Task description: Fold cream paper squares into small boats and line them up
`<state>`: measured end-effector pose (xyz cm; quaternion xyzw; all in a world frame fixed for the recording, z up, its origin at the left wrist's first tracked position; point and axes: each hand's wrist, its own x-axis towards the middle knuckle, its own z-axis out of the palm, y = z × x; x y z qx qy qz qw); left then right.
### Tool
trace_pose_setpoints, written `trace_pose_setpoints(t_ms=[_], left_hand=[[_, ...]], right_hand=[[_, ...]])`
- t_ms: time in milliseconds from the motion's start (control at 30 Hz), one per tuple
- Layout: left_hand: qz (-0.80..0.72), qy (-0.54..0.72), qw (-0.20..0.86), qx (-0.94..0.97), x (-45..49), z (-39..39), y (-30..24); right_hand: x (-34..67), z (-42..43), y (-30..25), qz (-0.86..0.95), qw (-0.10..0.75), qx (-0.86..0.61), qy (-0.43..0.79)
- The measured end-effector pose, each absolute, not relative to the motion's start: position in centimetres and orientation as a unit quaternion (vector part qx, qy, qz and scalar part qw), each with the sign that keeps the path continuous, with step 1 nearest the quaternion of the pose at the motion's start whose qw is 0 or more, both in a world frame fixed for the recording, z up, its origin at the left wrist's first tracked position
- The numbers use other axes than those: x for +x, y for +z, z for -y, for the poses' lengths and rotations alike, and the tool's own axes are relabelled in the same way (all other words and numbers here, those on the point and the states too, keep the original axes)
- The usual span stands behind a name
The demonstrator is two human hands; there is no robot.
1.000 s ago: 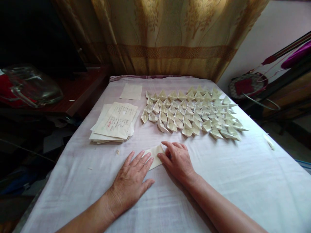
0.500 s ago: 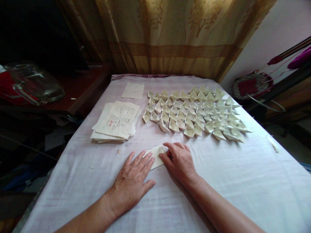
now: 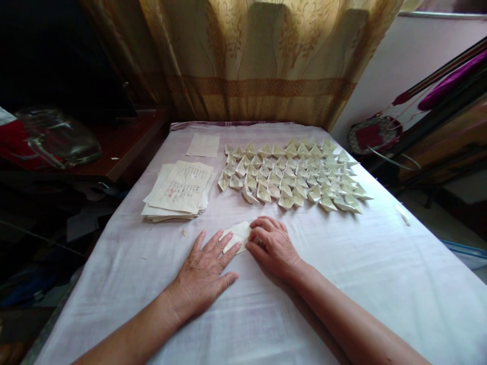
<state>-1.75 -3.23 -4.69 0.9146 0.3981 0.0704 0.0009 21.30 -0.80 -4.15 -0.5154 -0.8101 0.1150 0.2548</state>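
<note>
A small piece of folded pale paper [image 3: 238,234] lies flat on the cloth-covered table between my hands. My left hand [image 3: 207,268] rests palm down with fingers spread, its fingertips pressing on the paper's left and lower part. At the opposite end, my right hand [image 3: 272,246] has its thumb and curled fingers closed on the paper's right edge; the fingertips partly cover that edge. Beyond the hands stand rows of folded paper boats [image 3: 287,175], packed closely together. Left of them is a stack of paper sheets [image 3: 178,190] with handwriting on the top one.
A single blank sheet [image 3: 203,145] lies behind the stack. Small scraps [image 3: 184,233] dot the white cloth [image 3: 236,314]. On a brown side table at left lies a glass jar [image 3: 63,139]. A curtain [image 3: 258,61] hangs behind, and a round bag [image 3: 375,134] is at right.
My view has shifted slightly, so the boats appear farther left. My right index finger, stretched along the paper's top corner before, is now bent in beside the thumb. My left hand stays flat.
</note>
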Motion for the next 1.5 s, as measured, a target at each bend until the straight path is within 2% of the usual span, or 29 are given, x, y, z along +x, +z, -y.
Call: trace_pose_setpoints(t_ms=[300, 1167, 1367, 1500], left_hand=[[-0.384, 0.035, 0.063, 0.920, -1.7, 2.9, -3.0], [-0.364, 0.015, 0.066, 0.929, -5.7, 2.5, -2.0], [-0.360, 0.048, 0.051, 0.930, -5.5, 1.9, -1.9], [-0.352, 0.072, 0.022, 0.933, -5.6, 2.0, -2.6]], right_hand=[[22.4, 1.0, -4.6, 0.779, 0.272, -0.552, 0.115], [22.6, 0.8, -5.2, 0.787, 0.277, -0.543, 0.095], [21.4, 2.1, -4.2, 0.840, 0.297, -0.454, -0.010], [19.4, 3.0, -3.6, 0.901, 0.256, -0.350, 0.033]])
